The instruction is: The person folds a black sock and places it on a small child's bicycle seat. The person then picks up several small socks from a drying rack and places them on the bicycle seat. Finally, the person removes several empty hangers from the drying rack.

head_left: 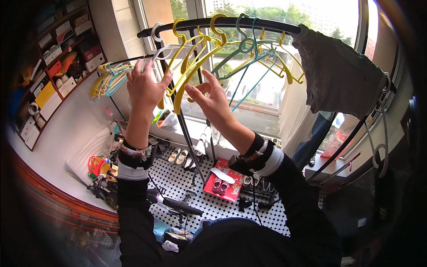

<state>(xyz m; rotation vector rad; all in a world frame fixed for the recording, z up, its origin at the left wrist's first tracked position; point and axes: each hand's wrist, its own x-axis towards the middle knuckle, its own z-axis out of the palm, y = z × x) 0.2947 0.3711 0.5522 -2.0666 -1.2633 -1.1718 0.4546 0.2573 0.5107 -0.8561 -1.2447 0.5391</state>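
Observation:
Both hands are raised to a black clothes rail (206, 22) hung with several yellow and green plastic hangers. My left hand (146, 85) is spread beside a white plastic hanger (158, 36) and the left end of a yellow hanger (180, 53); whether it touches either is unclear. My right hand (211, 95) has thumb and index finger apart, close to the lower arm of another yellow hanger (186, 83). No hanger is plainly gripped by either hand. Right of the yellow ones hangs a green hanger (233, 60). A grey garment (337, 71) drapes over the rail's right part.
More hangers (111, 78) hang in a bunch on a second rail at left. Shelves with shoe boxes (48, 95) line the left wall. Below are shoes (178, 156), a red box (223, 180) with small shoes, and a black wheel (186, 206) on the tiled floor. A window stands behind.

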